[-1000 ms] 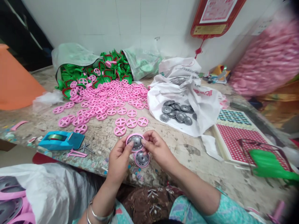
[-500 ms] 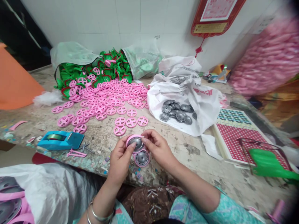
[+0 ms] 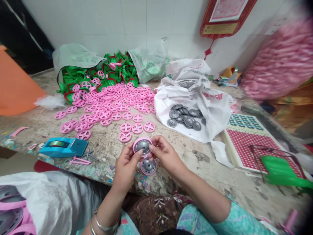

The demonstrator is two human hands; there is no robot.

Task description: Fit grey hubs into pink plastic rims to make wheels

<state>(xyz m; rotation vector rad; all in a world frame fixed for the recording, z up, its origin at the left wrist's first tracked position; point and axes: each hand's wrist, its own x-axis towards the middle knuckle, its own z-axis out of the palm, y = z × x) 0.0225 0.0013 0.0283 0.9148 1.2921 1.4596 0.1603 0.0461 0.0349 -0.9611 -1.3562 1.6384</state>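
Observation:
Between both hands is a pink toy wheel [image 3: 142,146] with a grey hubcap disc set inside its rim. My left hand [image 3: 127,164] grips its left side, thumb on the grey face. My right hand [image 3: 165,156] pinches the right edge with thumb and fingers. Just below, a second pink wheel with a grey disc [image 3: 148,167] lies near the table's front edge. Several pink spoked wheels [image 3: 137,128] lie just beyond my hands, in front of a large pile of pink wheels [image 3: 114,101]. Loose grey discs [image 3: 189,122] rest in the mouth of a white plastic bag [image 3: 217,111].
A blue tape dispenser [image 3: 63,147] stands left, beside pink pins [image 3: 79,160]. Green toy parts [image 3: 119,70] spill from a bag at the back. Glasses [image 3: 259,153] and a green piece [image 3: 278,168] lie on sticker sheets [image 3: 259,138] at right. A sack of finished wheels [image 3: 61,199] is lower left.
The held wheel has turned slightly to face up more, and the grey disc now sits evenly within the pink rim. My hands have barely moved.

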